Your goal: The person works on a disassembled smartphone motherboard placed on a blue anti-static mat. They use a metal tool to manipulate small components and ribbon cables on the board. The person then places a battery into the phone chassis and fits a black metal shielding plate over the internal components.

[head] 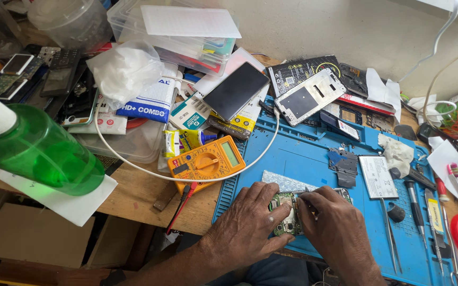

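Cluttered wooden bench (139, 193) against a pale wall, with a blue repair mat (303, 153) on the right half. Both hands are low centre on the mat, working on a green phone circuit board (284, 214).

Left hand (247, 228): fingers spread and pressing down on the board's left side, pinning it flat on the mat. Right hand (335, 228): fingers curled, tips at the board's right edge, pinching a thin dark tool (307, 204); can't tell which kind. The board lies between the two hands, mostly covered by them, at the mat's near edge.

Around it:
- Silver foil-like strip (287, 181) just beyond the hands.
- Orange multimeter (206, 161) at the mat's left edge, with its red probe lead (181, 204) trailing off the bench.
- White cable (186, 177) looping around the meter.
- Dark phone (236, 90) propped on boxes at the back; white phone frame (309, 96) beside it.
- Flat battery (377, 177) and grey metal shield (343, 164) to the right of the hands.
- Tweezers (390, 233) and screwdrivers (414, 204) farther right.
- Green spray bottle (33, 148) close to the camera at left.
- Clear plastic boxes (173, 32) stacked at the rear.
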